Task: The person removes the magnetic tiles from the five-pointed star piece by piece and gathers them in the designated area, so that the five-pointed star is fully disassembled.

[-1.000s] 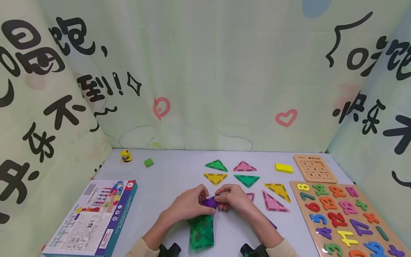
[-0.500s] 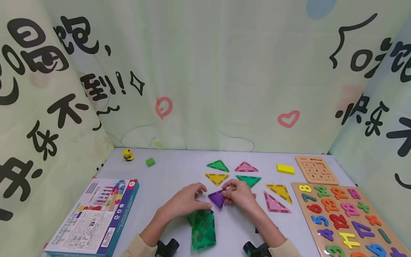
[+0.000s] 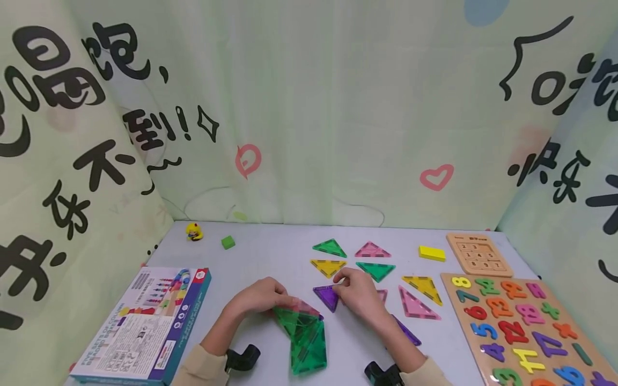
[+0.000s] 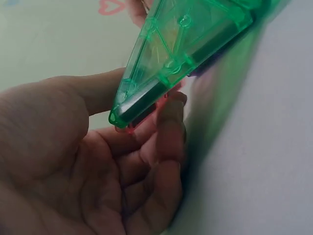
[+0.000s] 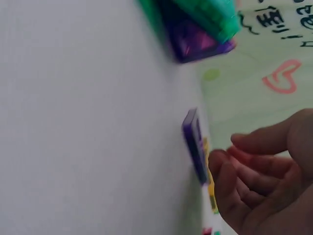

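In the head view my left hand [image 3: 264, 298] is at the upper left of a structure of translucent magnetic tiles. Its fingers pinch the pink tile [image 3: 304, 307] along the top, behind a green triangle [image 4: 171, 63] in the left wrist view. Below, the green tile body [image 3: 308, 348] stands at the front of the table. My right hand [image 3: 359, 294] is close beside a loose purple triangle tile [image 3: 326, 297], its fingers loosely bent. The right wrist view shows thumb and forefinger parted with nothing between them, the purple tile [image 5: 194, 147] just past the fingertips.
Loose green [image 3: 375, 271], yellow [image 3: 422, 289] and pink [image 3: 416, 304] triangle tiles lie behind and right of the hands. A purple tile [image 3: 406, 330] is partly hidden by the right forearm. A toy box [image 3: 145, 321] stands left, a number board [image 3: 521, 327] right.
Both hands were at the purple tile; the left hand let go first and moved left and down to the pink tile. The right hand has set the purple tile down and its fingers have loosened.
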### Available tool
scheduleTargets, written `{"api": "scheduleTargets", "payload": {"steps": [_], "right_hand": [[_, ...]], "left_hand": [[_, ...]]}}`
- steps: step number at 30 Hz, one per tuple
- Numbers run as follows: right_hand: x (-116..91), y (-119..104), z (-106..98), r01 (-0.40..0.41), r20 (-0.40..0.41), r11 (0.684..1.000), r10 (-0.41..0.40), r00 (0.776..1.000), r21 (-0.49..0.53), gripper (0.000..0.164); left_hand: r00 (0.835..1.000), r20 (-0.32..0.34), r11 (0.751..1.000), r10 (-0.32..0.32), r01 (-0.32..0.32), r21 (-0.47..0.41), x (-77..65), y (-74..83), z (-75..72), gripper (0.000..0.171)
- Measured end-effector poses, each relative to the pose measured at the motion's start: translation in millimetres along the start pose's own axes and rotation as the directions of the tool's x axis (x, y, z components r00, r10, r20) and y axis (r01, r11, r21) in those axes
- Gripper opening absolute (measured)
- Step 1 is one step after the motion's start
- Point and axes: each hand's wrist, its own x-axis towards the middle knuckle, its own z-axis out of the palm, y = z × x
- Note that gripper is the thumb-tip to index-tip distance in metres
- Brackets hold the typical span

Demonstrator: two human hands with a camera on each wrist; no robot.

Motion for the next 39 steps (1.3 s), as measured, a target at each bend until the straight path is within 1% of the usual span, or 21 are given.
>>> {"api": "scheduleTargets", "payload": {"steps": [1,3,5,7,9,10,13,15,19,22,24,26,27,28,30,32,34,36,37,39], "right_hand": [[-3,-2,-1,0.011,0.033,1.0,-0.011,0.999,0.012,0.008],[-9,-5,-2,0.022,0.13,0.998,-0.028,0.991,0.051,0.01],[-16,-8,-2,0.014,0.243,0.994,-0.04,0.969,0.106,0.013],[-21,-9,-1,-0.001,0.337,0.988,-0.053,0.94,0.156,0.018],[-25,-9,2,-0.022,0.397,0.979,-0.061,0.916,0.201,0.022],[-26,-10,4,-0.031,0.412,0.974,-0.066,0.909,0.224,0.023],[-28,-9,9,-0.052,0.424,0.958,-0.075,0.903,0.281,0.027],[-29,-10,11,-0.073,0.422,0.95,-0.065,0.904,0.303,0.03],[-30,-12,16,-0.106,0.414,0.945,-0.034,0.91,0.311,0.034],[-32,-13,18,-0.105,0.4,0.947,-0.027,0.916,0.303,0.031],[-33,-13,18,-0.103,0.393,0.946,-0.027,0.919,0.306,0.026],[-34,-12,18,-0.101,0.395,0.947,-0.03,0.918,0.306,0.019],[-34,-12,18,-0.098,0.395,0.947,-0.033,0.918,0.307,0.017],[-34,-11,18,-0.096,0.395,0.946,-0.035,0.918,0.309,0.015],[-33,-11,17,-0.093,0.394,0.946,-0.04,0.918,0.312,0.013],[-33,-10,17,-0.092,0.391,0.945,-0.04,0.92,0.314,0.013],[-33,-10,17,-0.093,0.391,0.945,-0.039,0.92,0.313,0.013],[-33,-9,18,-0.09,0.396,0.947,-0.042,0.917,0.309,0.013],[-33,-9,18,-0.087,0.398,0.948,-0.045,0.916,0.307,0.014],[-34,-10,19,-0.081,0.406,0.949,-0.053,0.912,0.304,0.015]], "left_hand": [[1.0,0.008,1.0,0.009,-0.009,-0.019,1.1,-0.8,0.4,0.039],[1.0,0.017,0.999,0.022,-0.021,-0.046,3.2,-2.1,1.8,0.037],[0.999,0.024,0.996,0.028,-0.026,-0.086,4.9,-3.4,3.1,0.034],[0.999,0.026,0.992,0.036,-0.033,-0.123,6.3,-5.0,4.2,0.03],[0.999,0.025,0.987,0.041,-0.037,-0.159,7.4,-6.8,5.1,0.026],[0.999,0.023,0.984,0.043,-0.038,-0.176,7.6,-7.6,5.1,0.024],[0.998,0.018,0.976,0.053,-0.048,-0.213,7.8,-10.4,5.0,0.023],[0.998,0.021,0.97,0.061,-0.054,-0.236,8.0,-12.0,4.7,0.024],[0.996,0.038,0.957,0.084,-0.07,-0.282,9.5,-15.0,3.5,0.026],[0.995,0.033,0.944,0.095,-0.079,-0.32,12.2,-18.1,2.2,0.026],[0.997,-0.005,0.935,0.079,-0.076,-0.346,14.7,-20.7,0.8,0.026],[0.996,-0.078,0.927,0.041,-0.067,-0.369,18.3,-23.6,-0.8,0.025],[0.992,-0.124,0.921,0.017,-0.063,-0.384,20.7,-24.8,-1.8,0.023],[0.985,-0.174,0.919,-0.004,-0.065,-0.388,23.6,-25.7,-3.1,0.022],[0.962,-0.272,0.918,-0.036,-0.076,-0.389,30.1,-26.2,-6.2,0.021],[0.93,-0.363,0.929,-0.05,-0.09,-0.36,39.0,-25.7,-10.2,0.02],[0.896,-0.44,0.947,-0.057,-0.091,-0.309,48.9,-24.5,-14.9,0.021],[0.864,-0.498,0.961,-0.076,-0.069,-0.268,58.2,-23.9,-20.1,0.023],[0.849,-0.52,0.968,-0.092,-0.047,-0.248,62.5,-23.7,-22.6,0.024],[0.829,-0.546,0.976,-0.124,0.002,-0.218,69.7,-24.2,-26.9,0.027]]}}
